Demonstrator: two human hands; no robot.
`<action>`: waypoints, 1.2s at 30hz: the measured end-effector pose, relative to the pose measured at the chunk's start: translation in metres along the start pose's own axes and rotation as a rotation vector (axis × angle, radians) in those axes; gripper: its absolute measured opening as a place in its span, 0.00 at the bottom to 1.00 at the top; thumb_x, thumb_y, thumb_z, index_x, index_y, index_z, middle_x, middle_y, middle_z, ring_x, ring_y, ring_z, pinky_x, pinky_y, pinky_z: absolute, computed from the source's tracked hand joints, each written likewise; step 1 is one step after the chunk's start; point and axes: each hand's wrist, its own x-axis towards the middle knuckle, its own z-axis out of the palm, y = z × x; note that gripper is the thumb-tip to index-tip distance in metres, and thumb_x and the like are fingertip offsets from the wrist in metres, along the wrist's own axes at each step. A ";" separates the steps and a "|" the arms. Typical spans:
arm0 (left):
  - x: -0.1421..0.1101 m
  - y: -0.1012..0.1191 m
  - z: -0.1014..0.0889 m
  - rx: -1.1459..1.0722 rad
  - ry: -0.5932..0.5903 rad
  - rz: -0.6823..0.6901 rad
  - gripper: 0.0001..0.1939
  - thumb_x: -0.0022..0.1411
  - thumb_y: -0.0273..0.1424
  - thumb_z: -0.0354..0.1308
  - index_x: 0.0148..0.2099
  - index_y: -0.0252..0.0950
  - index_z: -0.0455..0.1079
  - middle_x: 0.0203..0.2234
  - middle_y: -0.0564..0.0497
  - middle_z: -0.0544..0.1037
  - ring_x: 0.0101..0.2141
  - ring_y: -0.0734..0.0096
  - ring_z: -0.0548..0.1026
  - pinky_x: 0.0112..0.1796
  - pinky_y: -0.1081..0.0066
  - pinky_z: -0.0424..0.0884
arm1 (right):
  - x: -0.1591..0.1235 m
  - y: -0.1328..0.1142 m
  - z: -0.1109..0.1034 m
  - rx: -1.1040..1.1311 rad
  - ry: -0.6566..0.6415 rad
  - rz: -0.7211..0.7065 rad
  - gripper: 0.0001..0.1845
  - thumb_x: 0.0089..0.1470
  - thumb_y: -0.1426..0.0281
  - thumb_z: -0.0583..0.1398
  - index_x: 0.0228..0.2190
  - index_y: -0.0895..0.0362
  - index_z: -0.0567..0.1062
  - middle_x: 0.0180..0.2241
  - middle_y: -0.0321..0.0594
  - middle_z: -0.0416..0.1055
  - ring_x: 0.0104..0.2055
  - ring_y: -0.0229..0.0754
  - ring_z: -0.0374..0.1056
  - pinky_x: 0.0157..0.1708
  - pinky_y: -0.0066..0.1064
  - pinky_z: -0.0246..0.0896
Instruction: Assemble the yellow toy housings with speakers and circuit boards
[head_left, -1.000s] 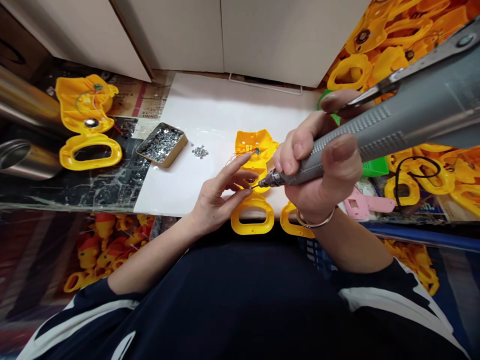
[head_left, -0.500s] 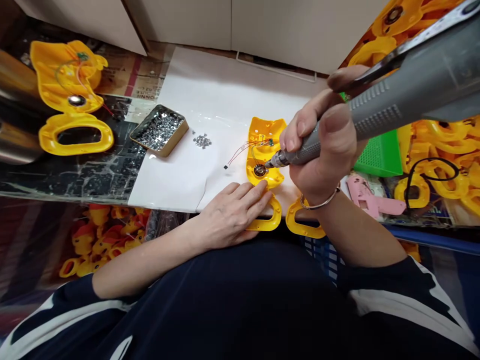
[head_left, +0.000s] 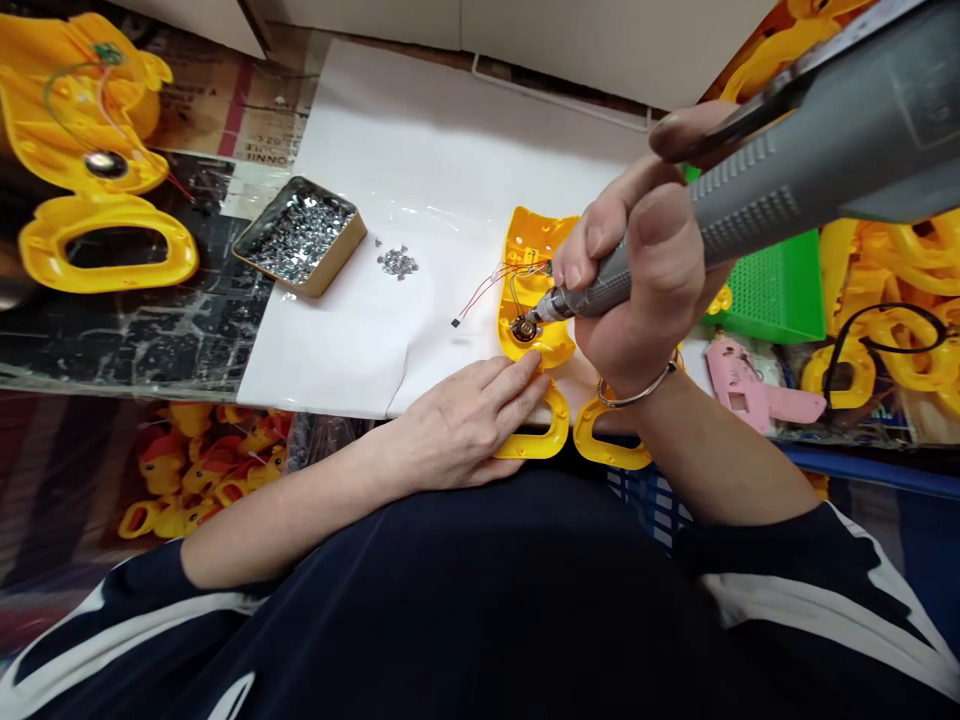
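Note:
My right hand is wrapped around a grey electric screwdriver, its thumb along the body and a finger on the lever. The screwdriver's bit points down at the edge of a small round speaker seated in a yellow plastic shell half. Thin red and dark wires run from a small circuit board in the shell, and a little black plug ends the red pair on the white sheet. My left hand grips the shell by its handle loop, fingers pressed together below the speaker.
A tin of screws and a small screw pile lie left on the white sheet. Another wired yellow shell is far left. A second handle loop, green basket, pink part and more shells sit right.
My view has shifted, so the tin and far-left shell appear farther left and higher. The screwdriver's bit stays at the speaker's edge, and my left hand keeps its place on the shell.

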 end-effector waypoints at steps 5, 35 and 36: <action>0.000 -0.001 0.000 -0.022 -0.037 -0.001 0.33 0.64 0.37 0.57 0.63 0.17 0.58 0.61 0.23 0.65 0.52 0.43 0.71 0.53 0.49 0.70 | -0.001 -0.004 -0.003 -0.010 -0.045 0.036 0.21 0.48 0.55 0.69 0.37 0.49 0.67 0.22 0.26 0.57 0.17 0.33 0.55 0.19 0.30 0.54; 0.083 0.002 -0.003 0.091 0.204 0.006 0.10 0.69 0.30 0.53 0.44 0.34 0.74 0.30 0.48 0.75 0.30 0.66 0.74 0.28 0.70 0.66 | 0.011 -0.082 -0.218 -0.872 0.323 -0.357 0.29 0.61 0.50 0.55 0.57 0.50 0.57 0.56 0.51 0.62 0.55 0.51 0.65 0.53 0.48 0.61; 0.096 0.003 0.001 0.098 0.176 0.014 0.10 0.69 0.29 0.52 0.46 0.35 0.74 0.30 0.48 0.75 0.31 0.66 0.74 0.27 0.71 0.65 | 0.006 -0.085 -0.218 -0.903 0.359 -0.462 0.31 0.60 0.50 0.56 0.58 0.51 0.57 0.58 0.52 0.60 0.61 0.53 0.60 0.58 0.50 0.56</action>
